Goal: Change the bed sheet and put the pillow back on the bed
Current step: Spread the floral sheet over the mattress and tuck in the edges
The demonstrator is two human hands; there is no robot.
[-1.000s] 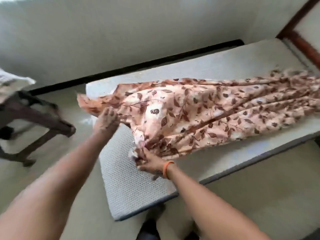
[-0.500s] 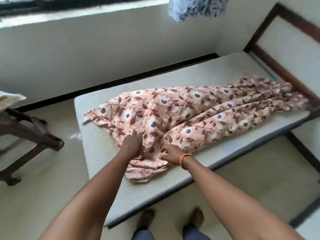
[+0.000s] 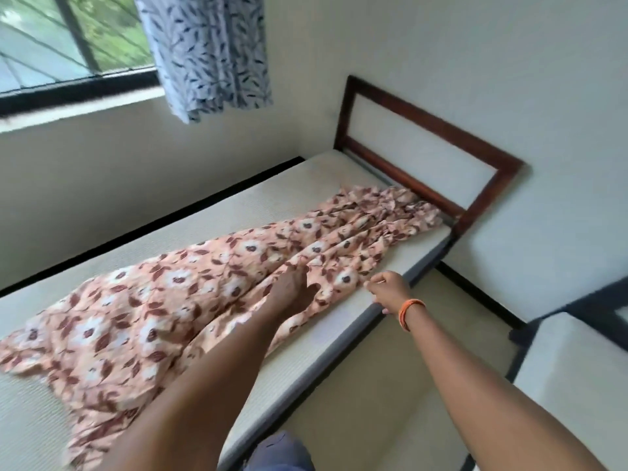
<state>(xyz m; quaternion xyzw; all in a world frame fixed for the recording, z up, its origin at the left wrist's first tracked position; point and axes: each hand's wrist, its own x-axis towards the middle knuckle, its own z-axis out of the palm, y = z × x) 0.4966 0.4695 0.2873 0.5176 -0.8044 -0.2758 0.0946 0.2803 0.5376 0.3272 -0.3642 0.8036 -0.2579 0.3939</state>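
A peach bed sheet [image 3: 163, 300] with white flowers and brown leaves lies bunched in a long strip down the bare cream mattress [image 3: 258, 202]. My left hand [image 3: 295, 289] rests on the sheet near the middle of the bed, its fingertips tucked into a raised fold and the thumb spread. My right hand [image 3: 389, 288], with an orange band on the wrist, is curled at the sheet's near edge by the mattress side and pinches that edge. No pillow is in view.
A dark wooden headboard [image 3: 424, 158] stands against the wall at the far right end of the bed. A blue leaf-print curtain [image 3: 207, 52] hangs by the window [image 3: 68, 39]. Another pale mattress [image 3: 577, 368] sits to the right, across a strip of floor [image 3: 390, 385].
The view has swung right toward the headboard. Both hands have left the foot end of the sheet and now reach further along it, near the bed's middle.
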